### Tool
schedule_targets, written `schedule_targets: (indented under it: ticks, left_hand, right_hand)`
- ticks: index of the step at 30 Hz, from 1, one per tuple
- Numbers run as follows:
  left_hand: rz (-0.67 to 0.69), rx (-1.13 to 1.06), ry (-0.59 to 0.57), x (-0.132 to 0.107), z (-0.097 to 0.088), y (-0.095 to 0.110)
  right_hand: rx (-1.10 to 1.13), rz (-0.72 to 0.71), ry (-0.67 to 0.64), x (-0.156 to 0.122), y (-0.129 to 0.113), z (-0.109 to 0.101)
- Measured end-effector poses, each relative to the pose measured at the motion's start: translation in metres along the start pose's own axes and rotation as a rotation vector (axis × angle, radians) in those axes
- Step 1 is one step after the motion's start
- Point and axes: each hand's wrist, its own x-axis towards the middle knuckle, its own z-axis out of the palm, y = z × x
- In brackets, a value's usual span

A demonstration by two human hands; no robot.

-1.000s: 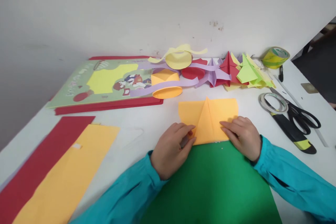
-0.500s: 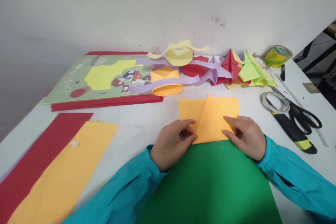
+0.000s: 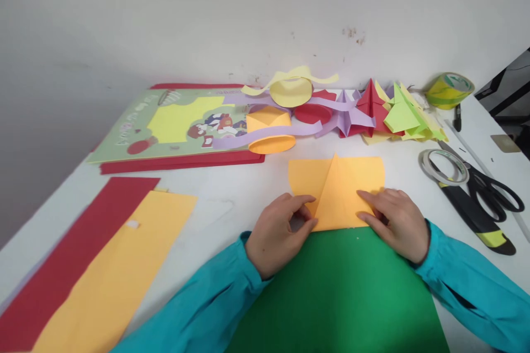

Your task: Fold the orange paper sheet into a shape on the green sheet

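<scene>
A folded orange paper with a raised triangular flap lies on the white table, above a green sheet. My left hand pinches the paper's lower left corner between thumb and forefinger. My right hand presses its fingertips flat on the lower right part of the same paper. Both arms wear teal sleeves.
Red and orange paper strips lie at the left. A green picture book sits at the back left. Folded paper shapes line the wall. Tape rolls, scissors and a black cutter lie at the right.
The view has shifted slightly, so everything sits a little further right. My hands keep their places on the orange paper, with only small finger movements.
</scene>
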Motion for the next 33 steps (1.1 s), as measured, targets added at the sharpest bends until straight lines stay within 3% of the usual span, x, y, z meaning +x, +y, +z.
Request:
schedule_targets:
  ticks: [33]
  left_hand:
    - [0.297, 0.161, 0.060, -0.0052, 0.0066, -0.0019]
  right_hand:
    - [0.057, 0.023, -0.001, 0.0014, -0.0014, -0.0013]
